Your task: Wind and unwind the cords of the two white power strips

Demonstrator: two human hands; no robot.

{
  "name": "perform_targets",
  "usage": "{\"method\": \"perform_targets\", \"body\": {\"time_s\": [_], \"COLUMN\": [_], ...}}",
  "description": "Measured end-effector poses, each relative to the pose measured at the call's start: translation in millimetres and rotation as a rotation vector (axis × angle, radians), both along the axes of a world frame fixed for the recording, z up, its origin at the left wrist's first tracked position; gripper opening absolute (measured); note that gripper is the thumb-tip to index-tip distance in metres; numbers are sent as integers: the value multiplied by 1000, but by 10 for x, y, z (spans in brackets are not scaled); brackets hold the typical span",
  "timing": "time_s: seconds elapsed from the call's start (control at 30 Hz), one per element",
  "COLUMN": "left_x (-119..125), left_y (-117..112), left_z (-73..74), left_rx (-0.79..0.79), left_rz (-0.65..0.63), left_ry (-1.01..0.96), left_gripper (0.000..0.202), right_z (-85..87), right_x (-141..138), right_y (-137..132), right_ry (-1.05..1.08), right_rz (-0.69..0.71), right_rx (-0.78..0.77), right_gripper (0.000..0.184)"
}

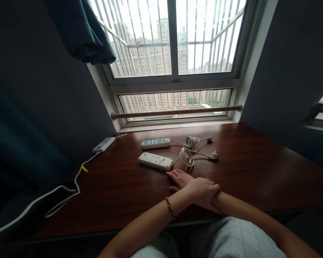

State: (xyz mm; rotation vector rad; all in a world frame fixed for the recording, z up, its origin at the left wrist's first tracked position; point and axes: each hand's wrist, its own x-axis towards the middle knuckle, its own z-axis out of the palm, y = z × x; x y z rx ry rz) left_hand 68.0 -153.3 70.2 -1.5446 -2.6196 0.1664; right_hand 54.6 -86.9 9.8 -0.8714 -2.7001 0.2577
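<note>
My left hand [203,192], with a braided bracelet [170,208] on its arm, lies across my right wrist with its fingers wrapped round it. Beneath it, my right hand [181,178] rests flat on the table, fingers stretched out and holding nothing. Its fingertips are close to the near end of a white power strip [155,161] that lies face down. Behind that is a second power strip [155,143], sockets up, with blue-green socket faces. Each has a coiled cord; the near coil [187,157] ends in a white plug [214,155], the far coil [192,142] in a dark plug [210,139].
The dark red-brown wooden table [110,200] reaches to the window sill. At its left edge lies a white box-shaped device [104,144] with a white cable [76,175] hanging off that side. A rail [174,112] crosses the barred window. A blue curtain [83,36] hangs at upper left.
</note>
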Motion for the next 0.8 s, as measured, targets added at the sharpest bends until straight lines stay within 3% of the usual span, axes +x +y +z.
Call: {"method": "perform_targets", "body": {"time_s": [0.13,0.27,0.8], "left_x": [7,-10,-58], "left_y": [-17,-57,-110], "left_z": [60,151,221], "left_rx": [2,-28,38], "left_rz": [34,-14,-24], "left_ry": [17,-23,-70], "left_gripper": [61,49,43], "right_z": [-7,-6,-22], "right_x": [-2,-1,2], "right_y": [6,5,18], "right_ry": [-8,-10,-13], "right_rz": [3,2,4], "right_rx": [-8,-5,-5], "right_gripper": [73,73,72]}}
